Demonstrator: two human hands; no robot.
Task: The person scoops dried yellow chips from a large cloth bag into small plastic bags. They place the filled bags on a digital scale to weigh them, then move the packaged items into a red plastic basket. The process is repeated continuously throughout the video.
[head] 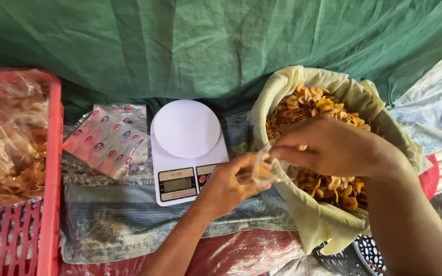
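Under a green tarp, on patterned cloth, both hands (231,184) (328,145) pinch open a small clear bag (263,168) at the chip-filled basket's (313,225) rim, few chips inside, the white scale (185,148) bare, finished bags filling the red crate (52,168).

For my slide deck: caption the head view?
Both hands open a small clear bag beside chips and scale.

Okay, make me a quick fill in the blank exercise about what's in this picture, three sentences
1. The white kitchen scale has ____ on its round platform.
2. The left hand and right hand hold a small clear ____ between them.
3. The fried chips fill a cloth-lined basket on the ____ side of the scale.

Missing words: nothing; bag; right
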